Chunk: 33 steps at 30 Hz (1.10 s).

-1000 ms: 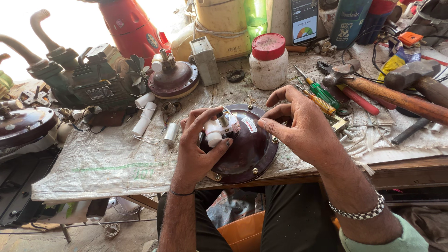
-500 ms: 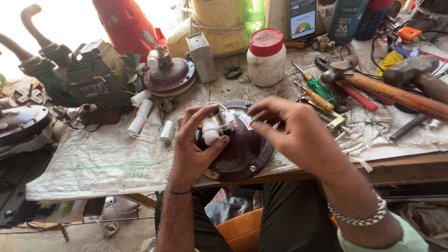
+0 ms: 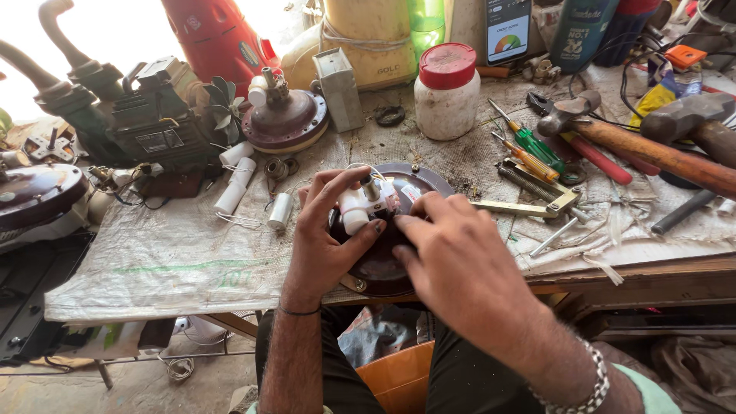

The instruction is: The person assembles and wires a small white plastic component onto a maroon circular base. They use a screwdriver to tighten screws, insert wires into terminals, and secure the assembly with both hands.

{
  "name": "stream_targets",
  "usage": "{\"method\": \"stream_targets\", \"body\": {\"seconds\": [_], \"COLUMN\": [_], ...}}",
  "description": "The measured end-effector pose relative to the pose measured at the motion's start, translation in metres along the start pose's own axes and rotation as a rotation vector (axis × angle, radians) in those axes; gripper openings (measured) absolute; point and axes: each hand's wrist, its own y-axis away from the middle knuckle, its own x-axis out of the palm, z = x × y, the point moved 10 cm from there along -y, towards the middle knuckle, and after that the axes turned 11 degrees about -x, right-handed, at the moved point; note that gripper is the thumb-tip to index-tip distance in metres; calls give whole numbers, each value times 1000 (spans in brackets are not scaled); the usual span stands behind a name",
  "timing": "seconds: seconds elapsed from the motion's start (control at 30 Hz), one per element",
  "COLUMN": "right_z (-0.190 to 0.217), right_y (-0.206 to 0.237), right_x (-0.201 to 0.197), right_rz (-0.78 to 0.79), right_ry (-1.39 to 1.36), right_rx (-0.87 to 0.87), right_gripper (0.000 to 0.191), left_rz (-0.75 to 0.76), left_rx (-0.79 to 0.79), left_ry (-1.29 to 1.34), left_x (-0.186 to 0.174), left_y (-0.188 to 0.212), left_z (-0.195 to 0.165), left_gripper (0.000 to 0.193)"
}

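Observation:
A dark maroon, round fan motor housing (image 3: 418, 180) lies at the front edge of the workbench, with a white capacitor (image 3: 357, 209) and a short shaft on its top. My left hand (image 3: 328, 238) grips the housing's left side, fingers curled round the white capacitor. My right hand (image 3: 458, 264) rests on the housing's right side, its fingertips touching the top beside the capacitor. A beaded bracelet sits on my right wrist.
A second maroon motor housing (image 3: 285, 119) stands behind, next to a dark engine block (image 3: 146, 126). White cylinders (image 3: 234, 184), a white jar with a red lid (image 3: 447, 92), screwdrivers (image 3: 529, 146), hammers (image 3: 652, 149) and a metal clamp (image 3: 537, 203) lie around. An orange tub (image 3: 399, 376) sits below.
My right hand has come down and leftward onto the housing, covering its right side. My left hand has kept its grip. The view has shifted slightly.

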Motion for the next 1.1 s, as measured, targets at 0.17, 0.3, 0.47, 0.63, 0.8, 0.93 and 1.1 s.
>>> {"method": "stream_targets", "body": {"seconds": [0.17, 0.3, 0.47, 0.63, 0.8, 0.93, 1.1], "right_z": [-10, -12, -38, -106, -165, -205, -219], "right_y": [-2, -1, 4, 26, 39, 32, 34], "right_x": [-10, -4, -9, -54, -75, -39, -14], "right_rz": [-26, 17, -2, -177, -238, 43, 176], "right_ry": [-109, -78, -88, 79, 315, 412, 453], "right_rx": [-5, -13, 136, 390, 482, 560, 589], "right_gripper": [41, 38, 25, 24, 26, 32, 27], "left_rz": [1, 3, 11, 16, 4, -57, -21], "left_rx": [-12, -25, -45, -35, -20, -30, 39], "left_ry": [17, 14, 18, 55, 68, 4, -111], "left_x": [0, 0, 2, 1, 0, -7, -8], "left_y": [0, 0, -2, 0, -1, -10, -30], "left_z": [1, 4, 7, 7, 6, 4, -11], "left_gripper": [63, 63, 64, 63, 50, 26, 17]}}
